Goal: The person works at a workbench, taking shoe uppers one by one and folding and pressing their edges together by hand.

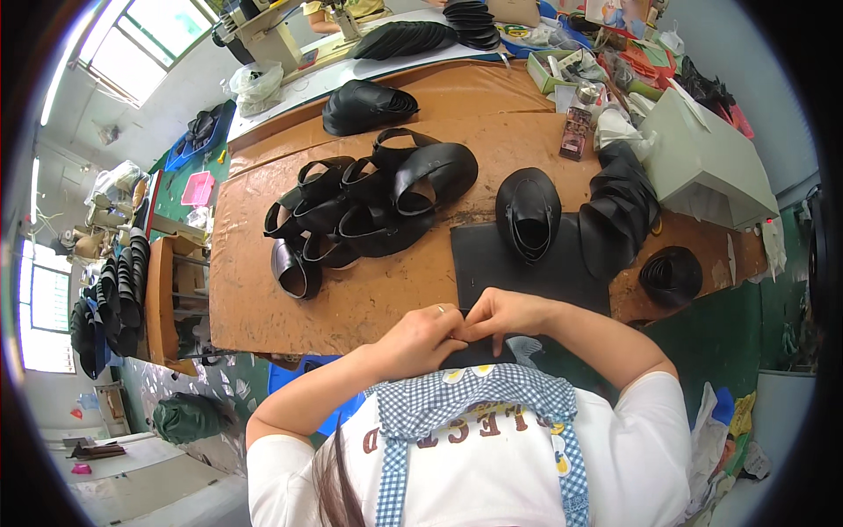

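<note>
My left hand (420, 339) and my right hand (502, 314) meet close to my body at the table's near edge. Both have their fingers closed in a pinch on a black leather piece (472, 354), mostly hidden by the hands and my apron. Just beyond them lies a flat black mat (479, 263). On the mat's far part rests a nested stack of black shoe uppers (529, 211). Beside it, a fanned row of black leather pieces (619, 211) overlaps the mat's right side.
Several joined black shoe uppers (369, 198) spread over the brown table (255, 307) at left. A black stack (369, 107) lies farther back. To the right are a rolled black bundle (670, 277), a bottle (576, 127) and a pale box (707, 162). Across the table, another person (360, 9) sits near sewing machines.
</note>
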`<move>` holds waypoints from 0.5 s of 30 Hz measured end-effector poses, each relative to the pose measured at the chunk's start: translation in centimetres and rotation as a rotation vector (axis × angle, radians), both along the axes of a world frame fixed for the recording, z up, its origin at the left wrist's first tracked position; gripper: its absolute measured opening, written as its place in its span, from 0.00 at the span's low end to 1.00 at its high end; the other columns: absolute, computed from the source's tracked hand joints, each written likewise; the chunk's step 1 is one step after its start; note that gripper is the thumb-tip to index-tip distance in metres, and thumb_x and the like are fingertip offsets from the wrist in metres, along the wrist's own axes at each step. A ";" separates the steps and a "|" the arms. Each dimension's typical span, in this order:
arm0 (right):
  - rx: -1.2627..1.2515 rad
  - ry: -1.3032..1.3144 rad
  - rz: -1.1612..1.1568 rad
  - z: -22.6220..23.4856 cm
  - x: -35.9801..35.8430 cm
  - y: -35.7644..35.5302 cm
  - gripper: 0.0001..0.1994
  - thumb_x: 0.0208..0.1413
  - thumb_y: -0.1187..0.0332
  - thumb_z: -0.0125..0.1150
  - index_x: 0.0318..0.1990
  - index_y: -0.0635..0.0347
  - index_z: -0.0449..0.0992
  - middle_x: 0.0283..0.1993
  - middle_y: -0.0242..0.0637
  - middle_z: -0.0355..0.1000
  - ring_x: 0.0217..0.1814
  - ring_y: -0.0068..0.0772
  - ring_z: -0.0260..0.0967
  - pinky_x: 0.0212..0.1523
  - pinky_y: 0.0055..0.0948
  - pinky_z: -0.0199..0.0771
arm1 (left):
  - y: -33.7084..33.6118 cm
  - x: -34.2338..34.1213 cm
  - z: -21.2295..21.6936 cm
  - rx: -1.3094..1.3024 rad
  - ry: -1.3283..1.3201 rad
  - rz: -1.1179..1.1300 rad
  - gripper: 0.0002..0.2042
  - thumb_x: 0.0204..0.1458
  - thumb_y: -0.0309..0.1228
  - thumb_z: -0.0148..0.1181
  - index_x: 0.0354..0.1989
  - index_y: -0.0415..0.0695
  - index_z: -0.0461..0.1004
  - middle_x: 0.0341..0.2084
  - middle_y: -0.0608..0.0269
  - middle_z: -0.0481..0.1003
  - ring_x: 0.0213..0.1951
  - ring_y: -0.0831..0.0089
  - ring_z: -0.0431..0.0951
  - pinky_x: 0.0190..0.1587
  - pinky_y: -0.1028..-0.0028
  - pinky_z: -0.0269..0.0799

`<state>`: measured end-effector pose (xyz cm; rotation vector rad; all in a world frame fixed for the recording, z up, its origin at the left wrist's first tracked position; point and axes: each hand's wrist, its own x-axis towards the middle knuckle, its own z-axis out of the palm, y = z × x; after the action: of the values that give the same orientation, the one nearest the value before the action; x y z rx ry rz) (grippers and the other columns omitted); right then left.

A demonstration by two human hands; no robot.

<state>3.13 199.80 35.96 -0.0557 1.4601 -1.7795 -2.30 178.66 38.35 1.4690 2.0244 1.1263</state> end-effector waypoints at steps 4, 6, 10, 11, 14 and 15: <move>0.010 0.152 -0.059 0.5 0.5 0.3 0.11 0.57 0.65 0.64 0.38 0.66 0.83 0.29 0.31 0.76 0.26 0.17 0.69 0.24 0.20 0.75 | -0.2 -1.9 2.0 -0.269 -0.344 0.010 0.08 0.49 0.26 0.67 0.31 0.38 0.73 0.22 0.62 0.75 0.25 0.76 0.72 0.30 0.75 0.69; 0.036 0.142 -0.096 0.3 0.8 1.2 0.11 0.57 0.65 0.64 0.38 0.67 0.82 0.29 0.32 0.76 0.26 0.17 0.69 0.24 0.20 0.75 | -0.3 -2.7 1.4 -0.319 -0.547 0.016 0.08 0.49 0.26 0.68 0.31 0.38 0.74 0.23 0.64 0.75 0.25 0.80 0.72 0.30 0.78 0.68; 0.086 0.125 -0.145 -0.6 1.5 1.1 0.11 0.58 0.66 0.62 0.38 0.68 0.82 0.30 0.33 0.77 0.27 0.18 0.70 0.25 0.19 0.76 | -0.1 -1.6 0.4 -0.203 -0.439 0.007 0.07 0.50 0.26 0.67 0.31 0.38 0.73 0.24 0.63 0.75 0.26 0.75 0.74 0.31 0.74 0.70; 0.035 0.036 -0.162 -0.7 1.6 1.0 0.11 0.58 0.66 0.62 0.38 0.68 0.82 0.30 0.33 0.77 0.27 0.17 0.70 0.25 0.19 0.76 | 0.0 -1.0 0.4 -0.153 -0.257 -0.016 0.08 0.49 0.26 0.67 0.31 0.39 0.72 0.25 0.62 0.74 0.27 0.73 0.74 0.32 0.73 0.70; -0.046 0.056 -0.102 0.7 1.4 0.4 0.11 0.58 0.66 0.62 0.38 0.68 0.82 0.29 0.33 0.76 0.27 0.17 0.70 0.25 0.20 0.76 | 0.9 -0.2 0.9 0.008 0.056 -0.088 0.09 0.47 0.24 0.67 0.30 0.40 0.70 0.24 0.57 0.73 0.27 0.64 0.74 0.30 0.72 0.69; -0.046 0.057 -0.104 0.9 1.5 0.6 0.11 0.58 0.66 0.62 0.38 0.68 0.82 0.29 0.33 0.76 0.27 0.17 0.70 0.25 0.20 0.76 | 0.8 -0.4 1.2 -0.038 -0.065 -0.052 0.09 0.48 0.24 0.67 0.30 0.40 0.70 0.24 0.59 0.73 0.27 0.67 0.74 0.30 0.72 0.69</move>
<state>4.65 200.38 36.91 -0.0551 1.4860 -1.9094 -2.73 179.48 39.54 1.4395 1.9413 1.0947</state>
